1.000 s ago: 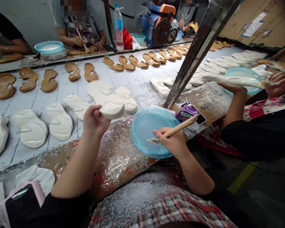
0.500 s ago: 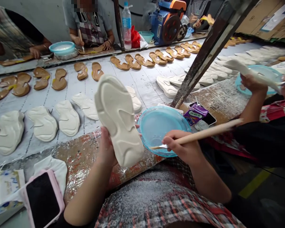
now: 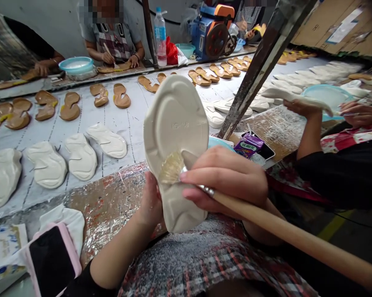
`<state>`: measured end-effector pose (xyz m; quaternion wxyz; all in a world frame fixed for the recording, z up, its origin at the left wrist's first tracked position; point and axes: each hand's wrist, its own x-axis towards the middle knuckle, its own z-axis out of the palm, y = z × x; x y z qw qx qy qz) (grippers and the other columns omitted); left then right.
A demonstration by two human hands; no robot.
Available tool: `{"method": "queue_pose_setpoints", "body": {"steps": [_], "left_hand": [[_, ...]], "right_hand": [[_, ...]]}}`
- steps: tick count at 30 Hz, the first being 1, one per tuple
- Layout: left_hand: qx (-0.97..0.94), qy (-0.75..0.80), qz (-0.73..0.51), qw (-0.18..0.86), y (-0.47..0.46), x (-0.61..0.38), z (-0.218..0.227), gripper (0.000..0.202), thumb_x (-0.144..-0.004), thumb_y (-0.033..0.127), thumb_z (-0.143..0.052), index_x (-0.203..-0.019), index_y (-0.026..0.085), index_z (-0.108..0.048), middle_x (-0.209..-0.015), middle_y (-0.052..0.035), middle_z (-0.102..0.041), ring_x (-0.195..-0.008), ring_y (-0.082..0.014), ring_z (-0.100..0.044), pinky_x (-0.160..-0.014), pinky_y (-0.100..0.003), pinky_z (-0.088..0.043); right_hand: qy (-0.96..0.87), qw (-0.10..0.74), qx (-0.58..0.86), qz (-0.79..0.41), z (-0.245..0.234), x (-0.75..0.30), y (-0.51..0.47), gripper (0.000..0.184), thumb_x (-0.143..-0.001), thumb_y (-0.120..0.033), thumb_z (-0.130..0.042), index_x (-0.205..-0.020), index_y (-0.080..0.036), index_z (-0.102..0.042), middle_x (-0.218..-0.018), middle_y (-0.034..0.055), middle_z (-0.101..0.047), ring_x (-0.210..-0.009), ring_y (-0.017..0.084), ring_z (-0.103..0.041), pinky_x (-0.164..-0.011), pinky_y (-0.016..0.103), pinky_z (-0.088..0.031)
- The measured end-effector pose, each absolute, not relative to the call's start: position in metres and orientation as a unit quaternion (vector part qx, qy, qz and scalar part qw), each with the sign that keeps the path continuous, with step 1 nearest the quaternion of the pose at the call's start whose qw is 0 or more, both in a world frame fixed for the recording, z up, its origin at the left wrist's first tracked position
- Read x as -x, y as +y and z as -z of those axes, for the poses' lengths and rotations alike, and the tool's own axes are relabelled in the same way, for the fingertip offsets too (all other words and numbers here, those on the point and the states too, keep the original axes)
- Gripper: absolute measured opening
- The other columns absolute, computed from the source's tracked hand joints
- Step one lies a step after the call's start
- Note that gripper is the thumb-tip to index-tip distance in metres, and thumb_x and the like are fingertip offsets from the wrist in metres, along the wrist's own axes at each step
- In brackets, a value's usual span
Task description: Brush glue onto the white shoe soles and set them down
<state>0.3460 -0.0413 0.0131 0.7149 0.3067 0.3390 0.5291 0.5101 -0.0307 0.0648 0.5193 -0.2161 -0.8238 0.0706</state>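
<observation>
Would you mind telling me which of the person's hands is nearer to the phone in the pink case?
The left hand is nearer: it grips the white shoe sole up and to the right of the phone. The right hand, holding the wooden-handled brush, is farther right.

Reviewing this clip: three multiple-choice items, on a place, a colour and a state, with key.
1. Where is the white shoe sole? A) on the belt B) in the left hand C) in the blue plate
2. The phone case's colour? A) pink B) green C) orange
3. The brush in the right hand: A) lies on the belt B) stands in a bottle C) touches the sole

1 B: gripped in the air. 2 A: pink rim around the screen. 3 C: bristles rest on the sole's underside.
</observation>
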Motion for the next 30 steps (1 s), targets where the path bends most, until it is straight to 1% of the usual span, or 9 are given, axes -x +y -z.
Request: {"method": "queue_pose_setpoints", "body": {"steps": [4, 9, 13, 15, 19, 21, 25, 28, 30], "left_hand": [[-0.299, 0.314, -0.537, 0.723, -0.037, -0.345, -0.021, 0.081, -0.086, 0.086, -0.04, -0.119, 0.02, -0.073, -0.114, -0.0107, -0.075, -0.129, -0.037, -0.061, -0.096, -0.044, -0.06], [-0.326, 0.323, -0.516, 0.723, -0.033, -0.345, -0.031, 0.088, -0.091, 0.083, -0.022, -0.121, 0.017, -0.071, -0.106, -0.0132, -0.075, -0.117, -0.0361, -0.068, -0.088, -0.043, -0.061], [-0.298, 0.29, -0.512, 0.752, -0.029, -0.343, -0.037, 0.085, -0.091, 0.084, -0.024, -0.12, 0.019, -0.072, -0.111, -0.0128, -0.075, -0.093, -0.0322, -0.074, -0.081, -0.046, -0.062], [-0.281, 0.29, -0.504, 0.764, -0.026, -0.343, -0.039, 0.084, -0.089, 0.086, -0.027, -0.12, 0.021, -0.071, -0.114, -0.0122, -0.075, -0.088, -0.0318, -0.074, -0.077, -0.048, -0.063], [-0.288, 0.304, -0.501, 0.758, -0.02, -0.346, -0.043, 0.085, -0.088, 0.087, -0.026, -0.123, 0.022, -0.069, -0.113, -0.0122, -0.075, -0.094, -0.0338, -0.073, -0.082, -0.049, -0.062], [-0.287, 0.322, -0.501, 0.75, -0.016, -0.348, -0.044, 0.084, -0.088, 0.086, -0.025, -0.122, 0.023, -0.07, -0.114, -0.0108, -0.075, -0.096, -0.0335, -0.073, -0.084, -0.049, -0.062], [-0.278, 0.384, -0.571, 0.67, -0.011, -0.359, -0.042, 0.078, -0.091, 0.082, -0.027, -0.117, 0.023, -0.071, -0.108, -0.0075, -0.076, -0.105, -0.0314, -0.071, -0.085, -0.043, -0.062], [-0.287, 0.381, -0.559, 0.678, -0.01, -0.378, -0.039, 0.08, -0.091, 0.082, -0.029, -0.12, 0.019, -0.07, -0.104, -0.0102, -0.075, -0.116, -0.0359, -0.067, -0.088, -0.044, -0.06], [-0.301, 0.368, -0.546, 0.69, -0.01, -0.389, -0.039, 0.083, -0.091, 0.081, -0.029, -0.126, 0.017, -0.067, -0.103, -0.0113, -0.075, -0.118, -0.0374, -0.066, -0.089, -0.045, -0.06]], "right_hand": [[-0.853, 0.484, 0.186, -0.06, -0.05, -0.517, -0.039, 0.017, -0.099, -0.025, -0.059, -0.085, -0.017, -0.065, -0.068, 0.0037, -0.068, -0.061, 0.016, -0.063, -0.059, 0.033, -0.051], [-0.842, 0.488, 0.22, -0.068, -0.051, -0.533, -0.036, 0.005, -0.095, -0.019, -0.065, -0.09, -0.02, -0.067, -0.072, 0.0029, -0.07, -0.068, 0.014, -0.067, -0.068, 0.03, -0.055], [-0.856, 0.462, 0.187, -0.138, -0.051, -0.544, -0.04, 0.018, -0.1, -0.024, -0.055, -0.085, -0.019, -0.063, -0.064, 0.0028, -0.066, -0.057, 0.014, -0.062, -0.059, 0.031, -0.051], [-0.861, 0.443, 0.173, -0.18, -0.054, -0.549, -0.044, 0.026, -0.104, -0.029, -0.05, -0.084, -0.018, -0.063, -0.06, 0.0018, -0.063, -0.053, 0.013, -0.058, -0.055, 0.031, -0.048], [-0.816, 0.479, 0.231, -0.226, -0.057, -0.554, -0.045, 0.016, -0.102, -0.028, -0.058, -0.093, -0.019, -0.067, -0.072, 0.0047, -0.069, -0.066, 0.015, -0.065, -0.065, 0.03, -0.054], [-0.811, 0.498, 0.236, -0.195, -0.054, -0.554, -0.042, 0.015, -0.101, -0.025, -0.058, -0.09, -0.02, -0.066, -0.069, 0.0039, -0.068, -0.063, 0.015, -0.064, -0.062, 0.03, -0.053], [-0.849, 0.466, 0.18, -0.171, -0.052, -0.557, -0.04, 0.023, -0.103, -0.029, -0.052, -0.087, -0.019, -0.065, -0.06, 0.0017, -0.064, -0.053, 0.014, -0.058, -0.055, 0.03, -0.048], [-0.812, 0.495, 0.226, -0.209, -0.063, -0.555, -0.036, 0.015, -0.101, -0.029, -0.06, -0.096, -0.018, -0.07, -0.071, 0.0043, -0.068, -0.064, 0.015, -0.064, -0.064, 0.031, -0.054], [-0.787, 0.519, 0.263, -0.203, -0.067, -0.548, -0.032, 0.013, -0.098, -0.03, -0.066, -0.094, -0.019, -0.07, -0.076, 0.0043, -0.07, -0.071, 0.016, -0.066, -0.067, 0.03, -0.054]]}}
